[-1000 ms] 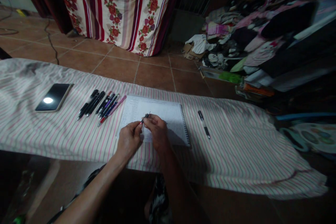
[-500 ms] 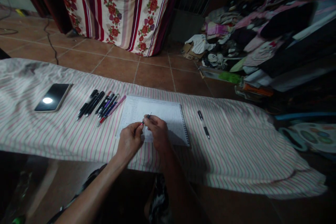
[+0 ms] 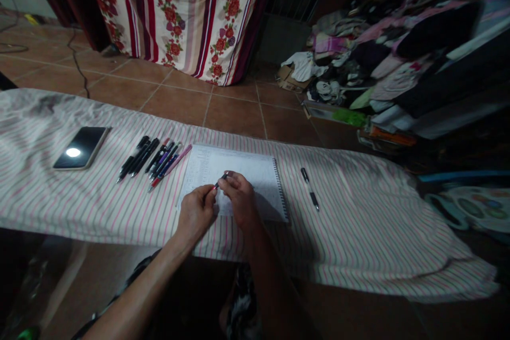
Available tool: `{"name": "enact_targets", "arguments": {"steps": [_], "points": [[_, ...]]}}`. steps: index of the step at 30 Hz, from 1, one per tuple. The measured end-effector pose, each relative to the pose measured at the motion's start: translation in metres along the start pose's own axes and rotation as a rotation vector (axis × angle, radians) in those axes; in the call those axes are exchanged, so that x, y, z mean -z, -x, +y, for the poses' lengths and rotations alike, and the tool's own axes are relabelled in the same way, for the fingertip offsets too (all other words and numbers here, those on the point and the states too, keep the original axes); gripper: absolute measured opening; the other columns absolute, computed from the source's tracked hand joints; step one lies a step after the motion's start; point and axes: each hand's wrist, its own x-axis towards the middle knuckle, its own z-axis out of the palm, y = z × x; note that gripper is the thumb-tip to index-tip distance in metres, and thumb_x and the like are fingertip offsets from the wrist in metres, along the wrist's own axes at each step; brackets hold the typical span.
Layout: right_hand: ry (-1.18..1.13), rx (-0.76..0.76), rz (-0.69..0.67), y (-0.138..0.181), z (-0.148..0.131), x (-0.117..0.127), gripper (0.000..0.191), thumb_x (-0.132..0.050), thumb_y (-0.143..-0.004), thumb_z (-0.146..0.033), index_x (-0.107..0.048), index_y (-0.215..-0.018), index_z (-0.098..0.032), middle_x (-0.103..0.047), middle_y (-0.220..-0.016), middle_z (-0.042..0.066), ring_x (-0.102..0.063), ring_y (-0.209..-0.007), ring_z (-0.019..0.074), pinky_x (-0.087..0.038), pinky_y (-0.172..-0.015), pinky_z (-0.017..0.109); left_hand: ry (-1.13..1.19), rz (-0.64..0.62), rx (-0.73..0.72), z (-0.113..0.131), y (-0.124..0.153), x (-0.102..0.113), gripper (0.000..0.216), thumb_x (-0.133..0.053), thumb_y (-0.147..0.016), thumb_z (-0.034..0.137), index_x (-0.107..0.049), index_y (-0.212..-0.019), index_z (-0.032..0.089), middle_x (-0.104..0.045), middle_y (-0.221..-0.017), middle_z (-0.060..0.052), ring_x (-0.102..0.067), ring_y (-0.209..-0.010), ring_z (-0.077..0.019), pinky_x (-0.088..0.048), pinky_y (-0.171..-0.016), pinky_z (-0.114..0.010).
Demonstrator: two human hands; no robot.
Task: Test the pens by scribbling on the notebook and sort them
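Over an open spiral notebook (image 3: pixel 261 170), my two hands meet on one slim pen (image 3: pixel 217 185), dark with a reddish part. My left hand (image 3: pixel 196 211) pinches its lower left end between thumb and fingers. The fingertips of my right hand (image 3: pixel 241 197) close round the upper right part and hide some of it. Handwriting covers the notebook's pages. To the right of the notebook lies a black-and-clear pen (image 3: pixel 309 189) by itself. Several pens (image 3: pixel 161 159) in black, purple, blue, red and pink lie bunched to the left.
A phone (image 3: pixel 82 149) with a bright reflection lies at the left on the striped cloth (image 3: pixel 358 212). Beyond is a tiled floor (image 3: pixel 235 109) with a flowered curtain (image 3: pixel 175 16). Heaped clothes (image 3: pixel 358 48) fill the far right.
My right fingers have shifted slightly on the pen, and less of its thin end shows past them. The left hand has barely moved. Other things stay in place.
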Motion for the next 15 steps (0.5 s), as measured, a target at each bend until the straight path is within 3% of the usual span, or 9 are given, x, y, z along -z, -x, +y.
{"name": "enact_targets", "arguments": {"steps": [3, 8, 11, 15], "points": [[-0.022, 0.032, -0.003, -0.0021, -0.0001, 0.0001, 0.046, -0.073, -0.05, -0.032, -0.056, -0.09, -0.017, -0.065, -0.066, 0.0, -0.055, -0.059, 0.0125, -0.041, -0.058, 0.026, -0.016, -0.004, -0.001, -0.0003, -0.0003, 0.0006, 0.031, -0.04, -0.083, 0.032, -0.065, -0.088, 0.016, -0.066, -0.072, -0.005, -0.061, -0.068, -0.0172, -0.046, -0.063, -0.026], [-0.045, 0.014, -0.064, 0.0002, -0.0022, -0.0007, 0.061, -0.071, -0.054, -0.032, -0.05, -0.109, -0.018, -0.069, -0.089, 0.006, -0.057, -0.064, 0.0128, -0.043, -0.06, 0.027, -0.022, 0.011, -0.007, -0.002, -0.0012, 0.0011, 0.032, -0.04, -0.083, 0.032, -0.066, -0.09, 0.015, -0.067, -0.073, -0.006, -0.062, -0.068, -0.017, -0.045, -0.062, -0.026], [0.007, 0.001, -0.042, 0.0011, -0.0011, -0.0014, 0.065, -0.073, -0.053, -0.035, -0.05, -0.112, -0.017, -0.067, -0.08, 0.004, -0.057, -0.062, 0.0131, -0.042, -0.056, 0.026, -0.009, 0.014, -0.016, -0.0017, -0.0008, 0.0006, 0.033, -0.04, -0.084, 0.032, -0.065, -0.092, 0.014, -0.068, -0.075, -0.007, -0.062, -0.069, -0.0173, -0.046, -0.063, -0.026], [0.04, 0.07, -0.012, -0.0005, 0.0006, -0.0011, 0.054, -0.072, -0.054, -0.032, -0.055, -0.103, -0.016, -0.063, -0.064, -0.002, -0.057, -0.06, 0.0132, -0.043, -0.059, 0.026, -0.011, 0.002, -0.031, -0.0009, 0.0003, 0.0003, 0.033, -0.04, -0.084, 0.033, -0.065, -0.091, 0.014, -0.068, -0.075, -0.007, -0.062, -0.069, -0.0178, -0.046, -0.064, -0.027]]}}
